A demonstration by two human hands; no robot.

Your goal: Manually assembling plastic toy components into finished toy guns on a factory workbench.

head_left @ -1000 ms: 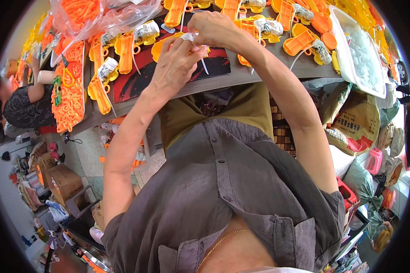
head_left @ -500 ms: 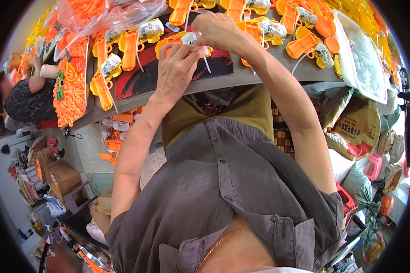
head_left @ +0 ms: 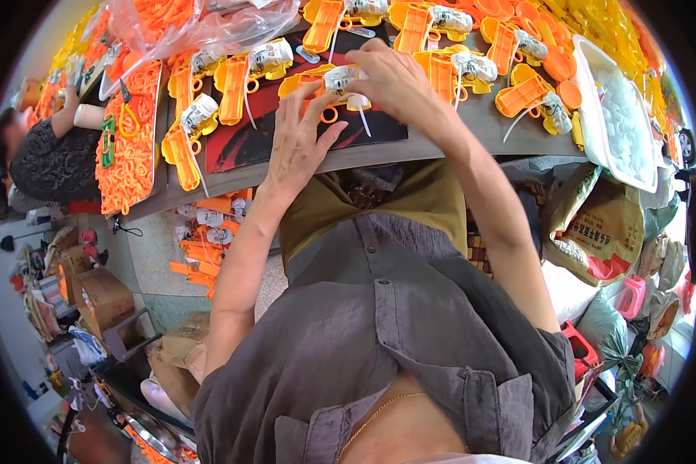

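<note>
An orange-and-yellow toy gun lies on the dark red-and-black mat, with a white printed bottle on it and a thin white strip hanging off its near side. My left hand reaches over the toy from the left. Its fingers are stretched out beside the bottle and its thumb stands apart. At the bottle's right end is my right hand, fingers and thumb bent around it; the exact grip is partly hidden.
Several similar toy guns with white bottles lie around the mat. A tray of orange rings is at left, with yellow-handled scissors. A white bin of translucent parts stands at right. Another person sits at far left.
My left hand has loosened, its thumb moving away from the fingers. My right hand's fingers have shifted slightly rightward, and more of the bottle shows. The whole view has shifted slightly.
</note>
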